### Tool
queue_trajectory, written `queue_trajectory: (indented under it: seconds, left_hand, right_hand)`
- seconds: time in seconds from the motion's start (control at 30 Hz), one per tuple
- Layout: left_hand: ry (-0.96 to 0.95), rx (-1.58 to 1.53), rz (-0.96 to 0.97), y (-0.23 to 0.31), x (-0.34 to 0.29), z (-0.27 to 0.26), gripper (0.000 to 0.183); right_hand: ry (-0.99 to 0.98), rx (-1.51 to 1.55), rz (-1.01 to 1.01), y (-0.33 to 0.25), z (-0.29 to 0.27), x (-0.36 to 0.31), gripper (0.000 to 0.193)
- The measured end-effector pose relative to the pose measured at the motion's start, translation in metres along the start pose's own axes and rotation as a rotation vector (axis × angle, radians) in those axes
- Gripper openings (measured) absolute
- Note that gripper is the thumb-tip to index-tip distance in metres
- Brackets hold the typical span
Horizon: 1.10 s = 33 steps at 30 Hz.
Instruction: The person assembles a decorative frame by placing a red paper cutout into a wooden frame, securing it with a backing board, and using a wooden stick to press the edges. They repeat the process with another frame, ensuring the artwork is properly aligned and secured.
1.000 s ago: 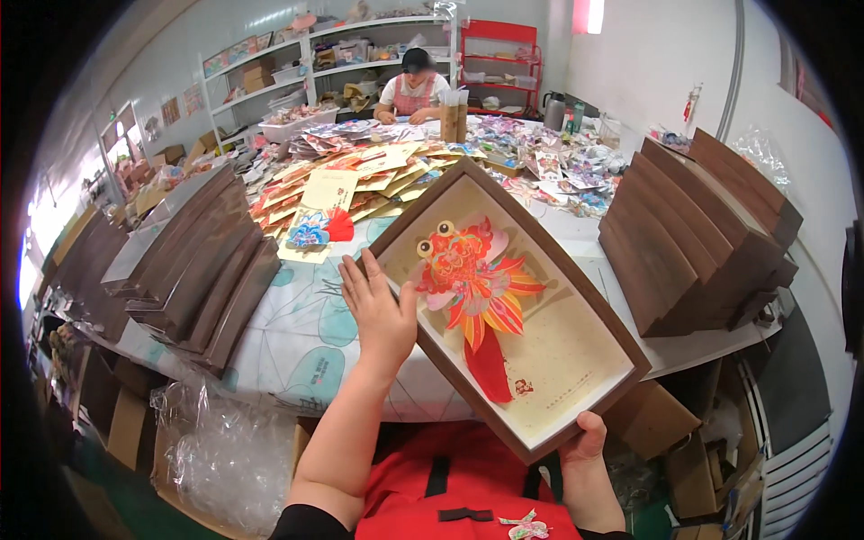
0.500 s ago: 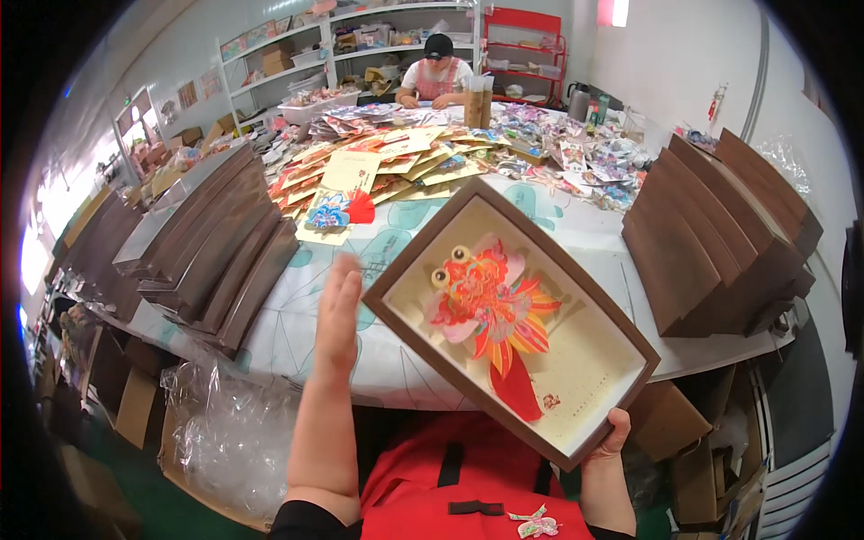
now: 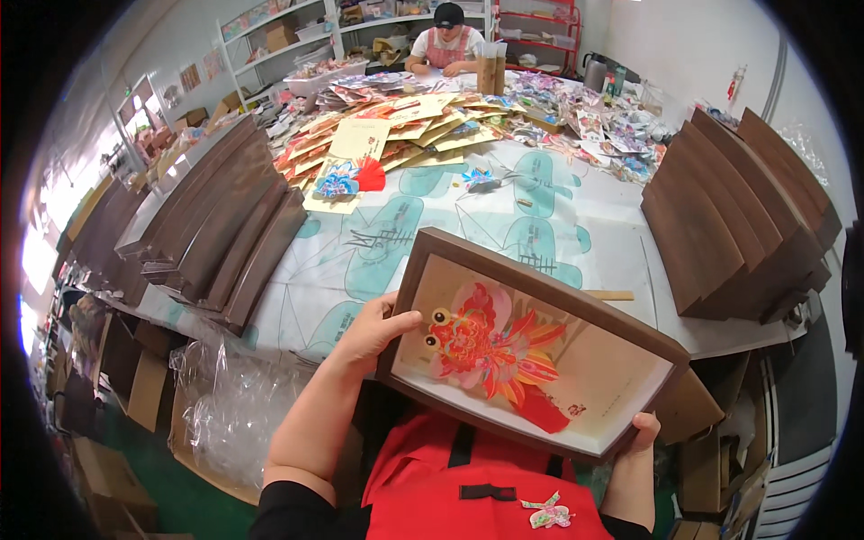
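Observation:
Both hands hold a dark brown shadow box frame (image 3: 549,310) above the table's near edge, its open-looking front tilted up toward me. Inside it, on a cream backing, is a red and orange paper goldfish (image 3: 490,342) with round bulging eyes and a red tail piece. My left hand (image 3: 373,335) grips the left end, thumb over the front rim and the other fingers out of sight behind. At the lower right corner my right hand (image 3: 639,436) is closed on the frame, its thumb showing on the edge and the remaining fingers hidden underneath.
Stacked brown frames stand at the table's left (image 3: 211,216) and right (image 3: 738,216). Farther back lies a heap of cream cards (image 3: 423,126), one bearing a blue fish figure (image 3: 337,180). A co-worker (image 3: 447,45) sits opposite. Below left is a carton of clear plastic wrap (image 3: 234,405).
My left hand has come from beside the frame onto its left end and taken hold. The frame has turned flatter and shifted a little right and down, uncovering more tabletop.

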<state>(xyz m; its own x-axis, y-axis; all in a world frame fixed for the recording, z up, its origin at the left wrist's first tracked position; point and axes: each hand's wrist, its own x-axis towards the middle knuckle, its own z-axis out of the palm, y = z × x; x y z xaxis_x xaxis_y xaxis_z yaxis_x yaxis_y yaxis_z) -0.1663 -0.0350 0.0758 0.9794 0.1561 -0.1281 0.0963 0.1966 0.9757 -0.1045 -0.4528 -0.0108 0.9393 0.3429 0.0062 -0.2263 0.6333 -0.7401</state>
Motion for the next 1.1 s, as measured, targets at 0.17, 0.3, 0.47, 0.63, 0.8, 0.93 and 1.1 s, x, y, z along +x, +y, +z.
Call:
queue_trajectory:
  seconds: [0.17,0.3,0.47,0.63,0.8,0.93,1.1]
  left_hand:
    - [0.038,-0.013,-0.047,-0.009,-0.001,-0.005,0.041]
    - [0.091,0.051,-0.016,-0.018,-0.004,-0.005,0.04]
    - [0.054,-0.015,0.093,-0.023,-0.013,-0.006,0.049]
    - [0.001,-0.036,0.224,-0.025,-0.031,0.0,0.052]
    - [-0.07,0.504,0.441,-0.017,-0.065,-0.002,0.049]
    - [-0.261,0.524,0.821,-0.031,-0.057,-0.019,0.043]
    - [-0.069,0.649,0.823,-0.041,-0.067,-0.02,0.034]
  right_hand:
    - [0.029,-0.017,0.014,0.001,0.006,-0.002,0.08]
    - [0.011,-0.011,0.037,0.004,0.0,-0.001,0.081]
    - [0.004,-0.119,-0.021,0.003,-0.001,-0.01,0.083]
    - [-0.071,-0.312,-0.159,-0.011,-0.03,-0.016,0.093]
    - [-0.417,-0.458,-0.209,-0.038,-0.014,0.005,0.047]
    - [-0.331,-0.771,-0.622,-0.04,0.004,0.003,0.036]
    - [-0.414,-0.917,-0.631,-0.036,0.002,0.007,0.026]
